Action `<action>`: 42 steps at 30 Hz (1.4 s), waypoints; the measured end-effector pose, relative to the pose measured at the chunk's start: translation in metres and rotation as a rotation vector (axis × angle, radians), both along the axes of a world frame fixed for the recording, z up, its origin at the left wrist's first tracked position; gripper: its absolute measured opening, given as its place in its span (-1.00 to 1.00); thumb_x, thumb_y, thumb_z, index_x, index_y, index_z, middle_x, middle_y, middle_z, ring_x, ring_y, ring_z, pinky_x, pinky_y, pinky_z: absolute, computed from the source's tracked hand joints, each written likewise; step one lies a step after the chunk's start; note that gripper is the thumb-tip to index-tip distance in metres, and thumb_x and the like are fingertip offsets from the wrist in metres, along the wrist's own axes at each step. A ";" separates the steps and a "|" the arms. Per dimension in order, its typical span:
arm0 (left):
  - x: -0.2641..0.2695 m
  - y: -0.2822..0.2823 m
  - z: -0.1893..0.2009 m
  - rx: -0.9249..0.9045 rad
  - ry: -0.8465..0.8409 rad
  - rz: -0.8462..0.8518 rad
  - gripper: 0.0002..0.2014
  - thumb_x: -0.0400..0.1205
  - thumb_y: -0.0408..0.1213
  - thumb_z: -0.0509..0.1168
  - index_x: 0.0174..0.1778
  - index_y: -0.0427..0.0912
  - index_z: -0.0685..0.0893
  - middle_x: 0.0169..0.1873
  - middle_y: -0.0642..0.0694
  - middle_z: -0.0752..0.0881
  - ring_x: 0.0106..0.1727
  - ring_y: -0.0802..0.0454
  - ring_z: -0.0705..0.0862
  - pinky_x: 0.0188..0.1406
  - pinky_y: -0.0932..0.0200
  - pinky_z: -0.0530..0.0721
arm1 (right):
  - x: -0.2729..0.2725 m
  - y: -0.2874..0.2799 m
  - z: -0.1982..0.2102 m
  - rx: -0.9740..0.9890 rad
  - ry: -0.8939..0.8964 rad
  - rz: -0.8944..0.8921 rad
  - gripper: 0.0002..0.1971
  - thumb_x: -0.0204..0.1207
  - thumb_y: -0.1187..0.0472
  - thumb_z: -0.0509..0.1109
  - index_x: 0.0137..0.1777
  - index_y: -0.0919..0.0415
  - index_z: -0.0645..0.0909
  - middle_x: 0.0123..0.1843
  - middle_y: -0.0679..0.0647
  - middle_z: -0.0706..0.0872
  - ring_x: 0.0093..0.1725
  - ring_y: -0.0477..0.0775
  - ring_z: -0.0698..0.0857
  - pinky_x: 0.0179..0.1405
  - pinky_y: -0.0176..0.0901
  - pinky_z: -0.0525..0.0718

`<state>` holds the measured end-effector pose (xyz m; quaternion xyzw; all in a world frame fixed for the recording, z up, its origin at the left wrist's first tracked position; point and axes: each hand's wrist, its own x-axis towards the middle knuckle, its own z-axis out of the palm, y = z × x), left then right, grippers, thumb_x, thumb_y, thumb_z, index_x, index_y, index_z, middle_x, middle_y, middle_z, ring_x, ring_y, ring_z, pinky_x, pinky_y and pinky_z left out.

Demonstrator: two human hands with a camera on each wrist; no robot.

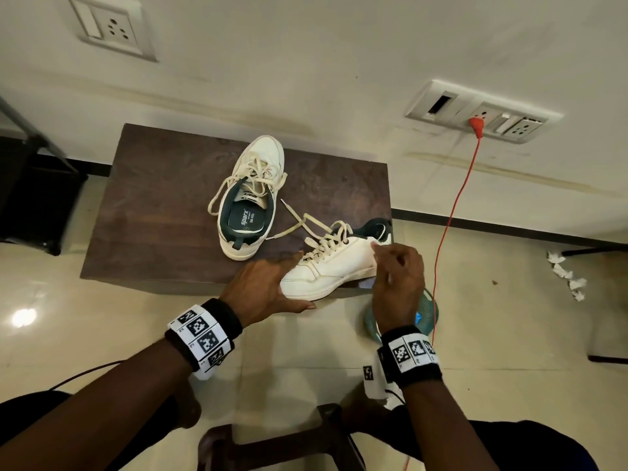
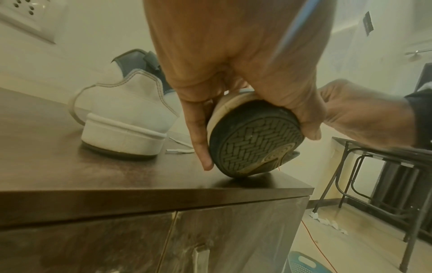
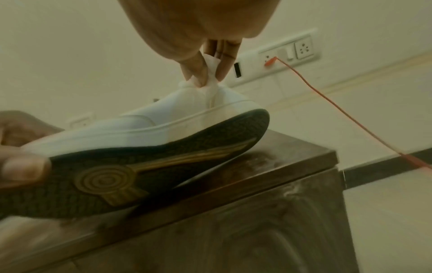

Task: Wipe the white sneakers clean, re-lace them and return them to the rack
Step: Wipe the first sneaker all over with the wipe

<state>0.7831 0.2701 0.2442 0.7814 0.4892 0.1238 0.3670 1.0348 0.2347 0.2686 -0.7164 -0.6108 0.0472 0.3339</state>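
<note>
Two white sneakers with cream laces are on a dark wooden cabinet top [image 1: 153, 205]. One sneaker [image 1: 248, 198] stands upright at the centre, laces loose. The second sneaker [image 1: 333, 266] is tipped on its side at the front right corner, its dark sole [image 2: 254, 140] facing me. My left hand [image 1: 272, 283] grips its toe, thumb on the sole [image 3: 23, 170]. My right hand [image 1: 397, 277] pinches a white wipe [image 3: 210, 73] and presses it on the upper near the heel [image 3: 198, 99].
An orange cable [image 1: 452, 205] runs from a wall socket down past the cabinet's right side. A teal basket [image 1: 424, 317] sits on the floor under my right hand. Crumpled wipes [image 1: 567, 277] lie at the right. A black rack [image 1: 34, 198] stands left, a stool [image 1: 272, 443] before me.
</note>
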 end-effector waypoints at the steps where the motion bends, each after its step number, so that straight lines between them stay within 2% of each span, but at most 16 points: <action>1: 0.000 0.001 0.001 0.003 -0.005 0.001 0.07 0.30 0.53 0.38 0.69 0.02 0.41 0.52 0.02 0.61 0.47 -0.01 0.61 0.41 0.07 0.60 | -0.005 0.000 -0.003 0.005 0.020 -0.011 -0.58 0.44 0.60 0.46 0.24 0.27 0.78 0.11 0.25 0.67 0.12 0.05 0.57 0.13 -0.50 0.52; 3: 0.001 0.003 0.004 0.002 -0.032 0.017 0.07 0.28 0.57 0.31 0.67 0.03 0.45 0.48 0.03 0.65 0.45 0.00 0.63 0.40 0.06 0.62 | -0.028 -0.008 -0.010 -0.009 -0.012 0.067 -0.60 0.49 0.55 0.47 0.28 0.24 0.76 0.12 0.23 0.67 0.11 0.12 0.63 0.07 -0.13 0.69; 4: 0.001 0.004 0.004 -0.006 -0.054 0.029 0.07 0.27 0.58 0.32 0.66 0.04 0.46 0.48 0.05 0.65 0.46 0.03 0.62 0.42 0.08 0.60 | -0.042 -0.014 -0.014 -0.014 -0.049 0.149 -0.58 0.49 0.55 0.47 0.31 0.24 0.75 0.12 0.23 0.67 0.11 0.14 0.64 0.07 -0.09 0.70; 6: 0.001 0.005 0.004 -0.020 -0.097 0.046 0.06 0.26 0.58 0.35 0.64 0.05 0.49 0.48 0.10 0.65 0.47 0.10 0.61 0.47 0.08 0.58 | -0.054 -0.023 -0.016 -0.040 -0.055 0.257 -0.61 0.53 0.50 0.44 0.33 0.23 0.73 0.13 0.23 0.67 0.13 0.11 0.63 0.12 -0.18 0.66; 8: 0.001 0.006 0.004 -0.025 -0.108 0.045 0.06 0.26 0.57 0.39 0.62 0.03 0.51 0.47 0.09 0.65 0.48 0.11 0.61 0.50 0.07 0.56 | -0.043 -0.015 -0.012 -0.074 -0.003 0.239 -0.69 0.60 0.38 0.39 0.31 0.18 0.73 0.14 0.20 0.68 0.14 0.05 0.63 0.16 -0.18 0.66; 10: 0.001 0.007 0.004 -0.024 -0.105 0.053 0.03 0.26 0.50 0.48 0.60 -0.02 0.55 0.45 0.05 0.68 0.47 0.10 0.62 0.48 0.16 0.54 | -0.020 -0.002 -0.009 -0.041 -0.051 0.160 -0.62 0.51 0.46 0.44 0.31 0.22 0.75 0.13 0.22 0.68 0.12 0.10 0.63 0.14 -0.24 0.62; 14: 0.002 0.009 0.005 -0.042 -0.114 0.059 0.01 0.26 0.48 0.50 0.57 -0.03 0.58 0.39 0.06 0.72 0.40 0.11 0.67 0.41 0.14 0.61 | -0.002 0.017 -0.011 0.033 0.031 -0.052 -0.68 0.54 0.49 0.43 0.23 0.23 0.79 0.01 0.18 0.70 -0.02 0.14 0.68 -0.05 0.01 0.71; 19: 0.001 0.015 0.003 -0.096 -0.137 0.067 -0.04 0.28 0.51 0.45 0.57 0.09 0.56 0.27 0.09 0.79 0.27 0.14 0.73 0.26 0.05 0.70 | -0.058 -0.019 -0.016 0.004 -0.020 0.215 -0.63 0.50 0.49 0.47 0.29 0.28 0.76 0.06 0.21 0.73 0.07 0.11 0.68 0.16 -0.39 0.54; 23: -0.003 0.015 0.006 -0.089 -0.165 0.074 -0.17 0.32 0.37 0.56 0.49 0.11 0.64 0.18 0.14 0.82 0.17 0.24 0.74 0.19 0.17 0.70 | -0.037 -0.008 -0.015 -0.001 -0.019 0.240 -0.77 0.60 0.31 0.43 0.21 0.27 0.80 0.06 0.18 0.79 0.04 0.10 0.74 0.07 -0.15 0.75; 27: -0.001 0.016 0.010 -0.090 -0.177 0.082 -0.25 0.36 0.28 0.61 0.47 0.13 0.65 0.14 0.21 0.81 0.06 0.38 0.67 0.13 0.34 0.63 | -0.007 0.022 -0.014 0.022 0.078 -0.001 -0.76 0.56 0.27 0.36 0.09 0.27 0.83 0.01 0.17 0.79 -0.03 0.15 0.77 -0.12 0.14 0.78; 30: -0.001 0.021 0.008 -0.123 -0.189 0.083 -0.26 0.41 0.28 0.57 0.51 0.16 0.61 -0.04 0.37 0.78 -0.11 0.47 0.68 0.11 0.17 0.72 | -0.038 0.008 -0.010 -0.014 0.084 0.050 -0.77 0.51 0.45 0.49 0.13 0.27 0.82 0.05 0.16 0.78 0.03 0.08 0.74 0.07 -0.13 0.76; 32: -0.003 0.023 0.007 -0.132 -0.199 0.077 -0.30 0.43 0.27 0.56 0.48 0.14 0.63 -0.18 0.57 0.65 -0.15 0.58 0.64 0.01 0.24 0.68 | -0.060 -0.010 -0.011 -0.012 0.029 0.163 -0.73 0.51 0.47 0.49 0.18 0.28 0.80 0.07 0.18 0.77 0.08 0.07 0.70 0.18 -0.44 0.57; 33: -0.003 0.024 0.008 -0.126 -0.202 0.076 -0.31 0.43 0.27 0.55 0.47 0.13 0.64 -0.18 0.61 0.61 -0.14 0.62 0.62 -0.02 0.30 0.65 | -0.063 -0.015 -0.013 0.000 0.016 0.209 -0.74 0.53 0.45 0.45 0.19 0.28 0.80 0.08 0.20 0.77 0.10 0.08 0.69 0.20 -0.46 0.52; 36: -0.003 0.024 0.008 -0.091 -0.193 0.069 -0.30 0.43 0.29 0.54 0.48 0.13 0.63 -0.05 0.50 0.65 -0.10 0.56 0.62 0.00 0.39 0.61 | -0.044 -0.003 -0.018 0.008 -0.043 0.229 -0.76 0.62 0.30 0.34 0.14 0.28 0.81 0.09 0.23 0.78 0.10 0.14 0.72 0.18 -0.30 0.63; 39: -0.001 0.024 0.009 -0.056 -0.161 0.090 -0.33 0.41 0.36 0.51 0.41 0.16 0.67 -0.16 0.54 0.62 -0.09 0.50 0.59 -0.10 0.56 0.46 | -0.016 0.022 -0.023 -0.018 -0.009 0.079 -0.80 0.56 0.38 0.40 0.09 0.29 0.81 0.09 0.23 0.77 0.06 0.20 0.75 0.01 0.03 0.77; 42: -0.001 0.024 0.010 -0.067 -0.187 0.091 -0.33 0.41 0.39 0.48 0.40 0.16 0.67 -0.19 0.57 0.64 -0.08 0.50 0.64 -0.14 0.52 0.49 | -0.026 0.026 -0.018 0.002 0.062 0.042 -0.80 0.54 0.41 0.40 0.08 0.30 0.82 0.05 0.19 0.77 0.03 0.14 0.74 -0.02 0.02 0.76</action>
